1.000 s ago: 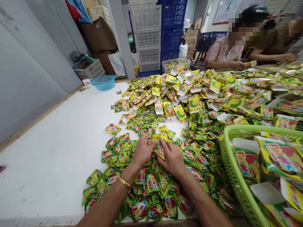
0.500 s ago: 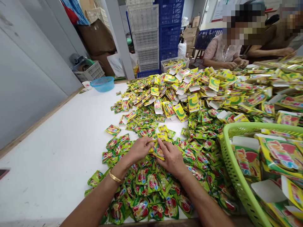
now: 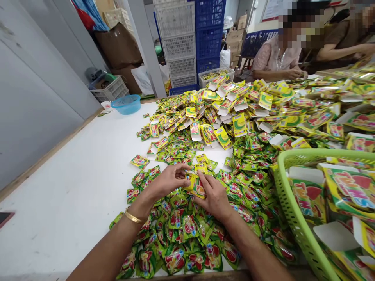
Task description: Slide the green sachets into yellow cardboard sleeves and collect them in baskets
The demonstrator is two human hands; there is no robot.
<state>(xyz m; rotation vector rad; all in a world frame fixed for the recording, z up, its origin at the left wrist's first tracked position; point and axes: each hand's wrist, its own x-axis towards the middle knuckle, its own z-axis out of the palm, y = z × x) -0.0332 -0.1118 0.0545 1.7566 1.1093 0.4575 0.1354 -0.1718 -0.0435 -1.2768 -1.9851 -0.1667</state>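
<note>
My right hand (image 3: 215,195) grips a small yellow and green printed box (image 3: 197,185) above the heap of green candy packets (image 3: 190,226). At the box's left end is my left hand (image 3: 171,180), its thumb and fingers parted around the end flap; whether it grips the flap is hard to make out. Another small yellow box (image 3: 201,168) lies just beyond the fingers. Green packets spread under both hands and forearms.
At the right stands a green basket (image 3: 295,222) of printed boxes. A large pile of yellow boxes (image 3: 240,125) covers the back of the white table (image 3: 73,183). A blue bowl (image 3: 126,105) sits back left. Two people sit across at the back right.
My left hand has shifted slightly left and its fingers have spread apart at the box end. My right hand still holds the box in nearly the same place.
</note>
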